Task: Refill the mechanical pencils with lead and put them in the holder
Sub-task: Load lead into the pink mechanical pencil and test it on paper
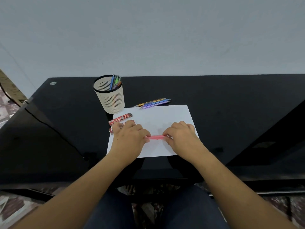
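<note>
The pink pencil (156, 137) lay level just above the sheet of paper (158, 116), held at both ends. The left grip (130, 138) pinched one end with curled fingers, and the right grip (181, 137) pinched the other in the same way. It looked light, stiff and smooth, so likely to roll or slip. The barrel seemed the safest place to hold it, with only a gentle pull on the cap. The lead would be thin and brittle. Two red lead cases (121, 119) lay beside the left grip at the paper's edge. More loose pencils (153, 102) lay on the bench (66, 113) beyond the paper, near the holder (113, 103), which already had several in it.
</note>
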The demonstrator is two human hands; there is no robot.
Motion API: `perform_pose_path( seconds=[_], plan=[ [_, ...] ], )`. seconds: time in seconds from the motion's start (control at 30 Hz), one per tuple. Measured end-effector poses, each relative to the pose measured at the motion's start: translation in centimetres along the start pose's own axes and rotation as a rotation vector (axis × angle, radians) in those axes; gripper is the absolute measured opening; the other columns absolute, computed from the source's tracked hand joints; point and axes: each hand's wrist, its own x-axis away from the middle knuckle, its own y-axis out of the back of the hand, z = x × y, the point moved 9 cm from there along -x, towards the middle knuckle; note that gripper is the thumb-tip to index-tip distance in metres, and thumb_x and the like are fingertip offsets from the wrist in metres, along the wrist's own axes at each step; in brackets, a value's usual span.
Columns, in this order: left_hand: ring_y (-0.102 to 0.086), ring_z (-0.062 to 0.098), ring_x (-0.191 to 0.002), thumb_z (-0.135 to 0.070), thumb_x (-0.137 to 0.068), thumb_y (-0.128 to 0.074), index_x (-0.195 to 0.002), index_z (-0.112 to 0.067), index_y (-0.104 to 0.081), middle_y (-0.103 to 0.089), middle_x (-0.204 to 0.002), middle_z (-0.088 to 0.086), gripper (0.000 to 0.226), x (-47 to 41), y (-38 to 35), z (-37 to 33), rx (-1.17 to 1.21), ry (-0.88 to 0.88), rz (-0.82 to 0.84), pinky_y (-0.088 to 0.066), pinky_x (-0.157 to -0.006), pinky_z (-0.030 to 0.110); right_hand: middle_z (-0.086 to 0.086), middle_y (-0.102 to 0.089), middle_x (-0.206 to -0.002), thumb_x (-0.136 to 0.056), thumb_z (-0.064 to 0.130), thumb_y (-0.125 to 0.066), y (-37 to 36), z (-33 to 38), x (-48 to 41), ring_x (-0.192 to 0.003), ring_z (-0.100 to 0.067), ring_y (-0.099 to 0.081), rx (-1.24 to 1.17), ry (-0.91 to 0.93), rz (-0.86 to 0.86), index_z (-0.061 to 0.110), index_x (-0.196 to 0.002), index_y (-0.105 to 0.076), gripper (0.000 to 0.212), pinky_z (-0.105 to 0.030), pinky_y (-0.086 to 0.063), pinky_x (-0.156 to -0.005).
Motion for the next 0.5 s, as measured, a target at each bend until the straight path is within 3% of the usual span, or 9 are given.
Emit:
perform_pose_path(
  seconds=[0.3, 0.5],
  plan=[
    [-0.033, 0.005, -0.124, -0.049, -0.097, -0.042, -0.12, -0.045, -0.059, -0.054, -0.126, -0.023, 0.029, 0.1, -1.4, 0.2, 0.078, 0.012, 0.073, -0.012, -0.098, 0.039, 0.01, -0.052, -0.12, -0.098, 0.04, -0.043, -0.1, -0.4, 0.7, -0.115, -0.012, -0.04, 0.052, -0.029, 0.07, 0.034, -0.124, -0.058, 0.03, -0.033, -0.017, -0.104],
    [-0.032, 0.006, -0.13, -0.052, -0.095, -0.044, -0.124, -0.044, -0.054, -0.05, -0.134, -0.021, 0.033, -0.1, -0.1, 2.3, 0.04, 0.101, 0.032, -0.012, -0.105, 0.043, 0.011, -0.051, -0.126, -0.096, 0.043, -0.046, 0.6, 0.4, -0.3, -0.12, -0.011, -0.039, 0.028, -0.018, 0.073, 0.035, -0.124, -0.056, 0.031, -0.036, -0.017, -0.108]
  ],
)
